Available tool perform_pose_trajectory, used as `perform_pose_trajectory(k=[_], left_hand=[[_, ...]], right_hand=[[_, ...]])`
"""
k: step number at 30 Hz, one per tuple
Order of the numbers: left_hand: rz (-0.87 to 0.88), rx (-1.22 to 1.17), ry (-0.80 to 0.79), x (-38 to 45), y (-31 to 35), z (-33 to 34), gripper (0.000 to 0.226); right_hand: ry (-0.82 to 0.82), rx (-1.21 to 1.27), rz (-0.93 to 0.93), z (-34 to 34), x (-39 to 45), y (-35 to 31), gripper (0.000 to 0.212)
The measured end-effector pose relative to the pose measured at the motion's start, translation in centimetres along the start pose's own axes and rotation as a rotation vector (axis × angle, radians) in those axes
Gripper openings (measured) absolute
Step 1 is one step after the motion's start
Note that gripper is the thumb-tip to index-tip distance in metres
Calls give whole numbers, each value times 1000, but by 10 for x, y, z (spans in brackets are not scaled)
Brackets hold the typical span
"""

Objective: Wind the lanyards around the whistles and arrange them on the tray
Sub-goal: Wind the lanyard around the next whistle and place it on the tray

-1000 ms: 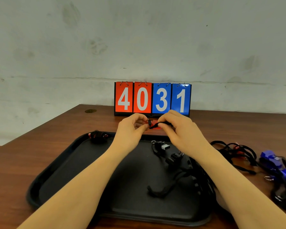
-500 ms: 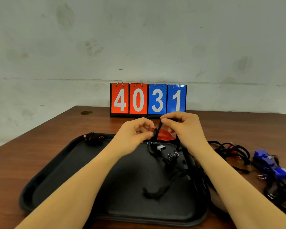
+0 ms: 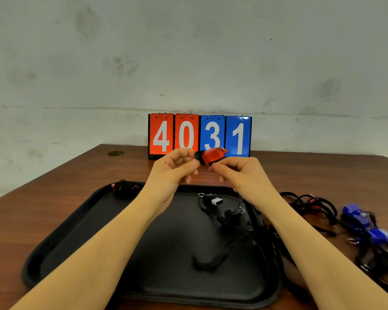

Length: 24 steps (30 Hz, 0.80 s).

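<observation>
Both hands hold a red whistle (image 3: 212, 155) in the air above the far edge of the black tray (image 3: 81, 231). My left hand (image 3: 173, 168) pinches its black end, where black lanyard is wound. My right hand (image 3: 240, 173) grips it from below on the right. A wound red whistle (image 3: 124, 187) lies in the tray's far left corner. Two black whistles (image 3: 215, 200) with loose lanyards (image 3: 211, 260) lie on the tray's right half.
A tangle of black lanyards with a red whistle (image 3: 309, 204) lies on the wooden table right of the tray. Blue whistles (image 3: 356, 217) lie further right. A flip scoreboard reading 4031 (image 3: 199, 135) stands at the table's back edge by the wall.
The hands rose slightly and turned the red whistle, so it now shows plainly between the fingertips. The view shifted a little.
</observation>
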<state>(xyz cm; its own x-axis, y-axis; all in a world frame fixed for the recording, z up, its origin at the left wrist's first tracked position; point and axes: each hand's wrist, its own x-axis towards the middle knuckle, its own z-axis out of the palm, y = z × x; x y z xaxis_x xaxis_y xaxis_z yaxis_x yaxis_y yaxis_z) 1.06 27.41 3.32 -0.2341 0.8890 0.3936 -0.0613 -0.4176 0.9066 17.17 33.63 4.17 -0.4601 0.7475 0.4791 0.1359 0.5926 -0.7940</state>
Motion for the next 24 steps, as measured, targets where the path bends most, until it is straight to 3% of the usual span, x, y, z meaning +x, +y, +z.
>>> perform_pose_trajectory(k=[6,14,20,24], left_hand=[[-23,102,104,2,-3,-2,12],[-26,298,235,7,-6,-5,9],[4,431,259,8,-6,-6,9],[68,631,162,7,-6,-5,12]], right_hand=[[-190,-248,-117,10,-5,0,22],[-232,-110,-111,10,-8,-12,17],[-179,-84,-113,6,-6,-11,13],[49,-467,-368,12,-4,2,19]])
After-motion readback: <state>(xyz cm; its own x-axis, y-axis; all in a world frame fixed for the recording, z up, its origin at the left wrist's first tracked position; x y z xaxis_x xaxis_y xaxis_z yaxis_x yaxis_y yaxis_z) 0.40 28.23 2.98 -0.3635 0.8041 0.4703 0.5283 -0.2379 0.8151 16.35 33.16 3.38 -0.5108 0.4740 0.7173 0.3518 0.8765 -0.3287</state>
